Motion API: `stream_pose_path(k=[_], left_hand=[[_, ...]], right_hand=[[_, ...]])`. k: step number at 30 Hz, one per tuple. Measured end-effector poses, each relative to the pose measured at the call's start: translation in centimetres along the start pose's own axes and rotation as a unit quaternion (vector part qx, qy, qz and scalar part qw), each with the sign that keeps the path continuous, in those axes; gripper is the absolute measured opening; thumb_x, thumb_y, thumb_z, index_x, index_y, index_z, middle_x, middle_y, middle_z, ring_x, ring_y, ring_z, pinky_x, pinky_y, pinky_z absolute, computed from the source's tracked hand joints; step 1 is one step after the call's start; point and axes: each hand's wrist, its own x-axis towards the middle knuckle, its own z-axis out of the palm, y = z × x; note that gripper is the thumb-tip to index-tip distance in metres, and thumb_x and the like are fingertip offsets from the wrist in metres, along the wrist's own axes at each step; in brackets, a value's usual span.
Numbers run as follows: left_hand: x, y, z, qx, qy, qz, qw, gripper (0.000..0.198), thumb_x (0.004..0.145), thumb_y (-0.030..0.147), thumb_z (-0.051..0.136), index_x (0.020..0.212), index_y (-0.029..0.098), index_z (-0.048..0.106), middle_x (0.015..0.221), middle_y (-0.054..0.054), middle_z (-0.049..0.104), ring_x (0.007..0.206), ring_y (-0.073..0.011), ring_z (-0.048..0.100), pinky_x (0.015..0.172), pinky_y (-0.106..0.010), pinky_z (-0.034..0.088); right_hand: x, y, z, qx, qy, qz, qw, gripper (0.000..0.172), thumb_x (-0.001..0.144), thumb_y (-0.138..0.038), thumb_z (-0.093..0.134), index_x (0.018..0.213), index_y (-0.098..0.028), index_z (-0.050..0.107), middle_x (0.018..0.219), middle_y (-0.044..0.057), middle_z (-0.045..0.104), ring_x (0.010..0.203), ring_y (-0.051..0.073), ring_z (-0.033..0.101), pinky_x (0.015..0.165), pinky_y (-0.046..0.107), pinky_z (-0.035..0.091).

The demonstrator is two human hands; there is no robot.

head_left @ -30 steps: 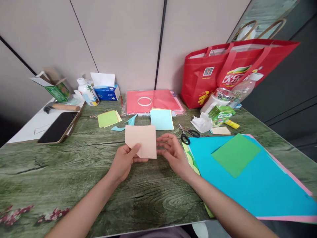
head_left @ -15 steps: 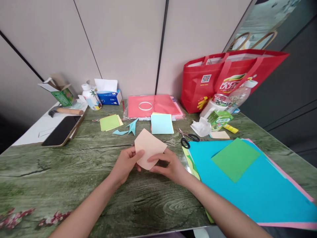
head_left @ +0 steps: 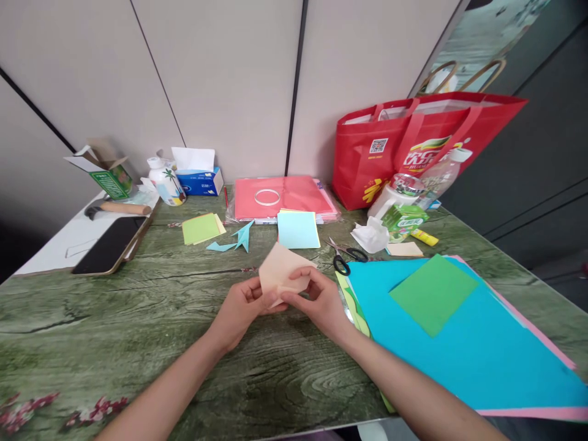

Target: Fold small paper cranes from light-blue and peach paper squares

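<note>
A pale peach sheet of folding paper (head_left: pixel 281 267) is held just above the table's middle, its top corner pointing away from me. My left hand (head_left: pixel 248 307) grips its lower left edge, thumb on top and fingers beneath. On the lower right, my right hand (head_left: pixel 320 301) pinches the paper, its fingers bent over the front. Both thumbs nearly meet at the bottom edge, where a small flap seems turned up. Beyond the paper lie a folded light-blue paper figure (head_left: pixel 242 236) and a stack of light-blue squares (head_left: pixel 298 230). Black-handled scissors (head_left: pixel 340 256) rest to the right.
Big blue sheets (head_left: pixel 459 373) with a green square (head_left: pixel 434 295) cover the right side. At the back stand a red bag (head_left: pixel 362 162), a tissue box (head_left: pixel 199 182) and a white bottle (head_left: pixel 166 182). A phone (head_left: pixel 109 245) and a hammer (head_left: pixel 120 208) lie left.
The paper has shifted slightly right and tilted. My right fingers have moved up over its face, and both thumbs have come together at its bottom edge. The view has turned slightly.
</note>
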Motion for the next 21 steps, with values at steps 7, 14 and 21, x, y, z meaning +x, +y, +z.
stream_pose_path(k=[7,14,21], left_hand=[[0.05,0.17,0.28,0.001,0.027,-0.011,1.0,0.029,0.069,0.038,0.07,0.086,0.014,0.071,0.085,-0.006,0.072,0.079,-0.0212,0.066,0.076,-0.037,0.054],[0.04,-0.05,0.54,0.026,0.053,-0.025,0.998,0.03,0.069,0.039,0.069,0.084,0.013,0.071,0.076,-0.006,0.072,0.07,-0.0211,0.066,0.065,-0.034,0.055],[0.05,-0.74,0.31,0.019,0.038,-0.025,0.999,0.028,0.072,0.037,0.067,0.087,0.013,0.071,0.078,-0.007,0.072,0.071,-0.0217,0.067,0.063,-0.033,0.055]], right_hand=[[-0.15,-0.04,0.06,-0.005,-0.002,-0.015,1.0,0.022,0.066,-0.024,0.068,0.084,-0.02,0.055,0.081,0.001,0.056,0.069,0.015,0.052,0.061,0.025,0.042],[-0.21,0.13,0.19,-0.013,0.019,-0.018,1.0,0.019,0.066,-0.022,0.067,0.08,-0.019,0.055,0.074,0.0,0.057,0.064,0.014,0.052,0.056,0.023,0.042],[-0.12,-0.25,-0.02,-0.05,0.012,-0.067,0.996,0.003,0.068,-0.017,0.067,0.068,-0.019,0.065,0.07,0.001,0.067,0.067,0.015,0.059,0.062,0.026,0.045]])
